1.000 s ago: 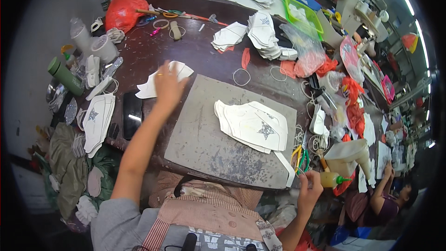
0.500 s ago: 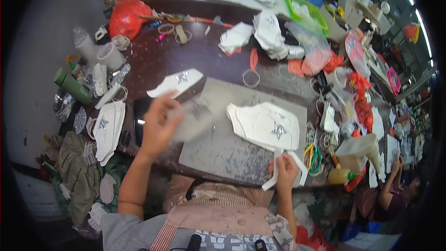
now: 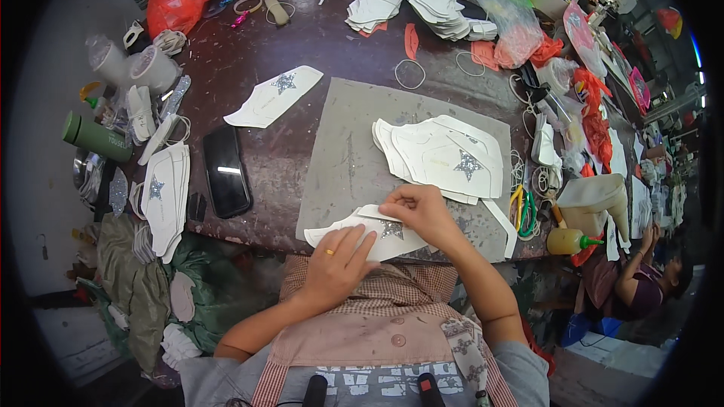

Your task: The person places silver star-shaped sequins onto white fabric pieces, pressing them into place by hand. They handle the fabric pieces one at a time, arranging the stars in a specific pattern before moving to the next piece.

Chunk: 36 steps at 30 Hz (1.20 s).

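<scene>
A white shoe-upper piece (image 3: 339, 227) with a silver glitter star lies at the near edge of the grey board (image 3: 324, 158). My left hand (image 3: 337, 265), a ring on one finger, rests on it with the fingers stretched flat. Pinched in my right hand (image 3: 421, 215) is a narrow white strip (image 3: 377, 212), laid along the piece's upper edge. Just beyond, a pile of star-marked upper pieces (image 3: 437, 154) sits on the board. Another white strip (image 3: 501, 230) lies at the pile's near right corner. One single upper piece (image 3: 275, 96) is on the table, left of the board.
A black phone (image 3: 226, 172) lies left of the board, near stacked uppers (image 3: 164, 192) and a green bottle (image 3: 96, 136). On the right are green-handled scissors (image 3: 528, 215) and a yellow glue bottle (image 3: 569, 241). White piles (image 3: 434, 0) stand at the back. Another person (image 3: 641, 279) sits far right.
My left hand has come from the table's left side down onto an upper piece at the board's near edge. My right hand has moved left to that piece with a strip. The view has shifted.
</scene>
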Available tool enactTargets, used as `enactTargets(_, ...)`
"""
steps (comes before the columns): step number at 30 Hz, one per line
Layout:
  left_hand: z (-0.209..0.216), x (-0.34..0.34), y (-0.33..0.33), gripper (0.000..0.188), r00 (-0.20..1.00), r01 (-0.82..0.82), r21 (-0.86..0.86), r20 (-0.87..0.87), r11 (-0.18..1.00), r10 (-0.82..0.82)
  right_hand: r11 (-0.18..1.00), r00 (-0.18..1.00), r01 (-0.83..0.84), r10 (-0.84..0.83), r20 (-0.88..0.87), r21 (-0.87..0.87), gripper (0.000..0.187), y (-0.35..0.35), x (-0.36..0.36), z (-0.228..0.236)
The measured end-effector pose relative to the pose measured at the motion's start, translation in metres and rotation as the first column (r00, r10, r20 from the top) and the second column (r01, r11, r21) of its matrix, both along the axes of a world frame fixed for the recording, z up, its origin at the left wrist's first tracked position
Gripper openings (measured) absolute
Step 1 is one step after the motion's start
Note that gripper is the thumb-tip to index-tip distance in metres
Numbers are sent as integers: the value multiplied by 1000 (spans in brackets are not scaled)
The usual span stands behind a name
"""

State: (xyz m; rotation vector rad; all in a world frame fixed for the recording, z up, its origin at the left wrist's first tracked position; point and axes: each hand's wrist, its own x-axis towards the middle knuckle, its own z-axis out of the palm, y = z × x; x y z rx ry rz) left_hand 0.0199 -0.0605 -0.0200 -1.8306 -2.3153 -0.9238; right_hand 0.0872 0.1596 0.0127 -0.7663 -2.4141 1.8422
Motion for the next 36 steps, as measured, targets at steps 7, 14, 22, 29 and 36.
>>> enactTargets(7, -13, -1, -2, 76, 1000, 12, -66, 13, 998, -11, 1000, 992, -3, 3, 127, 1, 21, -1, -12, -8)
enactTargets(14, -17, -2, 2, 73, 999, 6, -135, -38, 991, -11, 997, 989, 5, 6, 148, -77, 20, 0, -14, -8)
enactTargets(22, -20, 3, 6, 76, 995, -31, -142, -97, 989, 17, 999, 983, -16, 23, 180, -41, 21, 4, -16, 0)
enactTargets(29, -19, 7, 14, 83, 988, -70, -168, -145, 983, 45, 995, 980, 88, -78, 185, -45, 20, 28, 36, 14)
enactTargets(36, -4, 5, 22, 107, 985, -50, -234, -174, 971, 8, 963, 946, 267, -253, 201, -47, 25, 28, 46, -7)
